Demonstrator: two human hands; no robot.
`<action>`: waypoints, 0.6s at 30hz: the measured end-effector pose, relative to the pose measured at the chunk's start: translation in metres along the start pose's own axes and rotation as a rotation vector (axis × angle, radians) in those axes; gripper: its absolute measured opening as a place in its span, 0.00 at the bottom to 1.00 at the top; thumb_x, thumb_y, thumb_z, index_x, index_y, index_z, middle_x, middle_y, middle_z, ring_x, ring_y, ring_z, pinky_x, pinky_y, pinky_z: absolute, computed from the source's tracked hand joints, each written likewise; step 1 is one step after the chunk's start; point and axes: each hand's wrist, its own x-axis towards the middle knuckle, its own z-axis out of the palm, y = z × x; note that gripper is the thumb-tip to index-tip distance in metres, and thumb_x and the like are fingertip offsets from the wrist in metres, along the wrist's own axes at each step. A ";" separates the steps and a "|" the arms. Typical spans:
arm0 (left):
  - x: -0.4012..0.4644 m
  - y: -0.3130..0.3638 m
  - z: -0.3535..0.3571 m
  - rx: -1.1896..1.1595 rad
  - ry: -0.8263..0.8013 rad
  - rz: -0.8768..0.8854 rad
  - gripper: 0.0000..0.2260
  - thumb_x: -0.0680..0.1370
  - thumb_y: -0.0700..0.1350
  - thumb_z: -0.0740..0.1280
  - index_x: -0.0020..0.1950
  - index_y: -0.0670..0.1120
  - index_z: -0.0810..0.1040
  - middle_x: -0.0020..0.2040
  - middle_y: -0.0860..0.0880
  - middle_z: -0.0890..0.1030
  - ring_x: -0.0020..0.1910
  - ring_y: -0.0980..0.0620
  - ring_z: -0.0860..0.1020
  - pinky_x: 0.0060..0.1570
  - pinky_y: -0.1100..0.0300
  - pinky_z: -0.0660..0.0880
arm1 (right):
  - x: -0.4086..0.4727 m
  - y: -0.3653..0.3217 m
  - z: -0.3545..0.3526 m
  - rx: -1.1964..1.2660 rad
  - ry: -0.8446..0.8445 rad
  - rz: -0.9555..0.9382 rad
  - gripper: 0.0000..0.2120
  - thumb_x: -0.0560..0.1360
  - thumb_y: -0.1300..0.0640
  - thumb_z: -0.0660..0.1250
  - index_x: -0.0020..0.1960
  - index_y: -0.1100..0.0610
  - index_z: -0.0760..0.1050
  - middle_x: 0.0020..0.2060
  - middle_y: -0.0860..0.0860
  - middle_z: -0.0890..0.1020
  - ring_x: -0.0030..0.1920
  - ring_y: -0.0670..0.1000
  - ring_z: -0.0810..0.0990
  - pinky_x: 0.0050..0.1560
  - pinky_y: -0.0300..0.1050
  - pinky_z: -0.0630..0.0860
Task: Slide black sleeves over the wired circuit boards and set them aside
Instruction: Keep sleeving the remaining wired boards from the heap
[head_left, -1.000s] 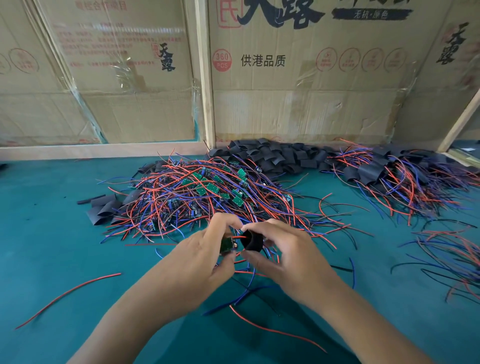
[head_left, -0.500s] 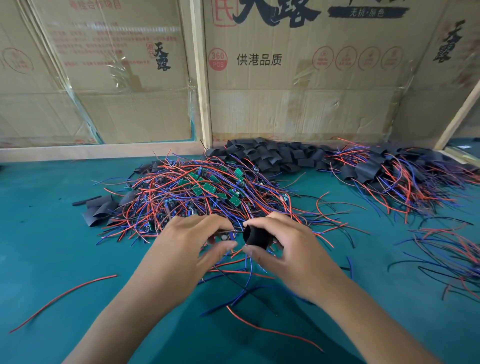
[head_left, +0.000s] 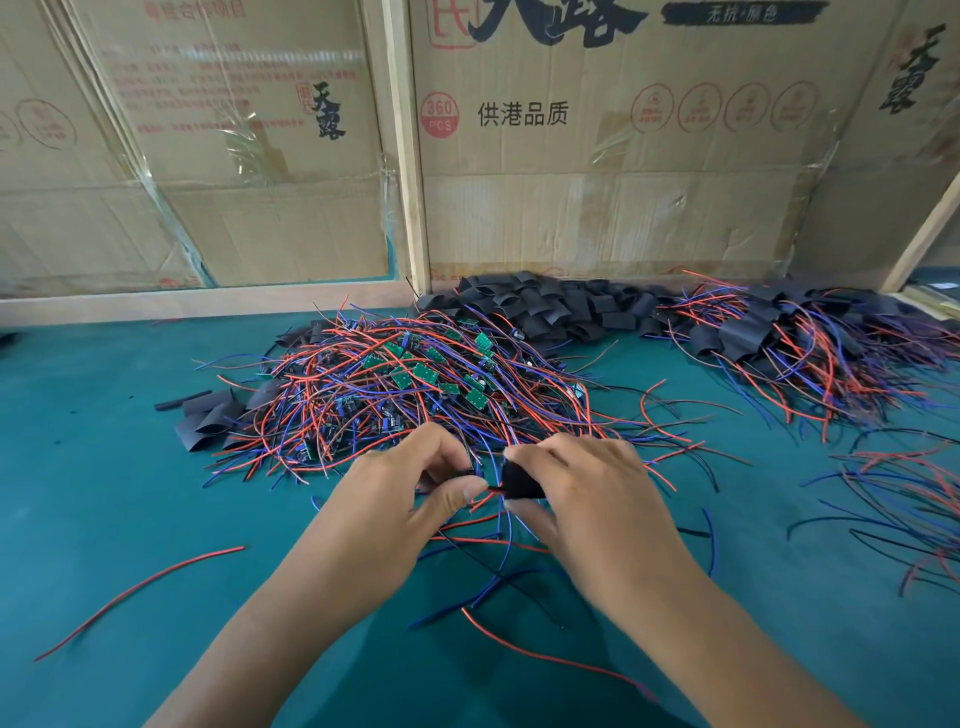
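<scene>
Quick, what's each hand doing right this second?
Left hand: pinches the wires that run into the sleeve.
Right hand: grips a black sleeve.

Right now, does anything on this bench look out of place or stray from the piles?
Yes. One loose red wire lies alone on the green mat, near left, apart from the tangled board pile. A few black sleeves also sit at that pile's left edge, away from the main sleeve heap by the cardboard.

Printed cardboard boxes (head_left: 597, 156) wrapped in clear tape stand behind the teal table (head_left: 93, 493).
</scene>
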 end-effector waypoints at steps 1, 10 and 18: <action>0.000 0.000 0.002 -0.016 0.007 -0.010 0.05 0.78 0.52 0.68 0.46 0.53 0.77 0.41 0.59 0.80 0.42 0.59 0.77 0.42 0.72 0.69 | -0.001 0.000 0.001 -0.020 -0.024 0.031 0.14 0.76 0.43 0.69 0.60 0.45 0.76 0.49 0.45 0.81 0.53 0.53 0.80 0.56 0.51 0.71; -0.002 -0.001 0.006 -0.132 -0.024 -0.079 0.05 0.77 0.44 0.73 0.48 0.53 0.79 0.41 0.54 0.83 0.41 0.54 0.79 0.46 0.61 0.75 | 0.000 -0.002 -0.003 0.365 -0.003 0.056 0.12 0.77 0.53 0.71 0.59 0.51 0.77 0.48 0.48 0.80 0.48 0.54 0.79 0.49 0.51 0.75; -0.001 -0.003 -0.001 -0.075 0.019 -0.046 0.06 0.77 0.46 0.72 0.49 0.56 0.77 0.42 0.57 0.83 0.42 0.55 0.80 0.44 0.64 0.73 | 0.001 0.004 -0.006 0.566 -0.002 0.073 0.11 0.77 0.54 0.72 0.58 0.52 0.77 0.48 0.45 0.83 0.49 0.50 0.81 0.51 0.53 0.77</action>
